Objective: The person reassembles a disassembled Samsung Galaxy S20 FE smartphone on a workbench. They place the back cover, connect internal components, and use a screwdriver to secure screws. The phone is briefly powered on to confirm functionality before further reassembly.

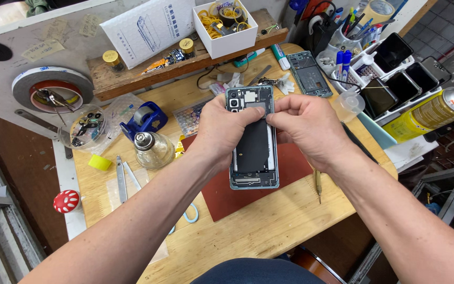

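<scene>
An opened smartphone (254,152) with its back cover off shows a black inner plate and a teal frame. It is held above a dark red work mat (290,171). My left hand (223,131) grips the phone's left edge, thumb pressed on the upper part of the black plate. My right hand (308,129) holds the right edge, with its fingertips pinching near the top of the plate beside the left thumb.
A second teal phone frame (311,73) lies at the back. A glass bottle (152,150), blue tape dispenser (145,120), tweezers (122,179), a screwdriver (318,184), a yellow spray can (432,111), a white box of parts (226,26) and a rack of phones (395,73) crowd the wooden table (248,231).
</scene>
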